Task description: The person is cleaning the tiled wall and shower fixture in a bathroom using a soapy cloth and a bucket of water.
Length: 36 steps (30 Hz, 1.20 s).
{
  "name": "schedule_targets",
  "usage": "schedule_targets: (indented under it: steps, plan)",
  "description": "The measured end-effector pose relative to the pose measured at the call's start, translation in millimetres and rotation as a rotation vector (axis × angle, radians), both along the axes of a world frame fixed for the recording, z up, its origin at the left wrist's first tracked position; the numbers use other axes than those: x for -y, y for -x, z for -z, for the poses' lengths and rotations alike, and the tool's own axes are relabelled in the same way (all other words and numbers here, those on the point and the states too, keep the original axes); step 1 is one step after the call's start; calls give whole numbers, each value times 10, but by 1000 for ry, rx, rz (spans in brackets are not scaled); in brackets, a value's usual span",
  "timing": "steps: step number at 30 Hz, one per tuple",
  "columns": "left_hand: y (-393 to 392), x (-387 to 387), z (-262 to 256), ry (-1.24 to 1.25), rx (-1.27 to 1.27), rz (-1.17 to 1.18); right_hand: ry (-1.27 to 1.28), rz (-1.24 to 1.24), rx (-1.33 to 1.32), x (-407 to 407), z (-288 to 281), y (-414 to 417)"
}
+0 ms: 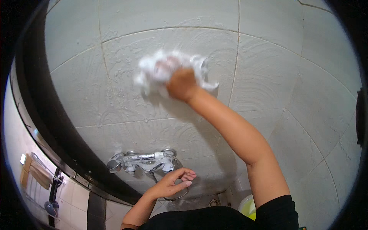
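Observation:
My right hand [182,82] presses a white cloth [152,69] against the grey wall tiles [169,106]. Motion blurs the hand, and suds or bunched folds cover part of the fingers. Curved streaks of foam mark the tiles around it. Lower down, my left hand [174,184] hangs in the air with its thumb and fingers apart and holds nothing. Just above and left of that hand, a chrome shower mixer tap [143,159] with foam on it is fixed to the wall. A metal hose curves down from the tap and passes partly behind the left hand.
A dark frame [66,115] curves down the left side. Beyond it hang a brown towel [41,174] on a rack and a dark blue round object [51,207]. A floor drain [214,202] lies below, beside a bucket [245,204] with something yellow-green in it, partly hidden by my body.

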<state>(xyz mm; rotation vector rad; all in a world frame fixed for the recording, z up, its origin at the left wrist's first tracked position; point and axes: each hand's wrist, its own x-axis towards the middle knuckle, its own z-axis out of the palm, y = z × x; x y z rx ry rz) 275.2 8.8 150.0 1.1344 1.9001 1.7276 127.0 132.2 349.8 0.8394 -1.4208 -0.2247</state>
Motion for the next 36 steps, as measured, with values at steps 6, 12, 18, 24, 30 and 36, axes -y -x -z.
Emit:
schedule_targets:
  steps: [6,12,18,24,30,36]
  plan:
    - [-152,212,36,-1,8,-58,-449,-59,177,-555,243,-109]
    - [-291,384,45,-4,63,-174,74,115,-22,-1361,-644,-33]
    - [-333,379,46,-6,17,-174,703,-77,-105,-1503,-422,-128]
    - [-282,261,134,20,32,-97,446,140,95,-1265,1217,-171]
    - [-315,201,214,33,47,-63,-290,269,769,-1310,2460,-548]
    - [-356,366,253,30,115,-143,270,75,344,-1271,1584,-407]
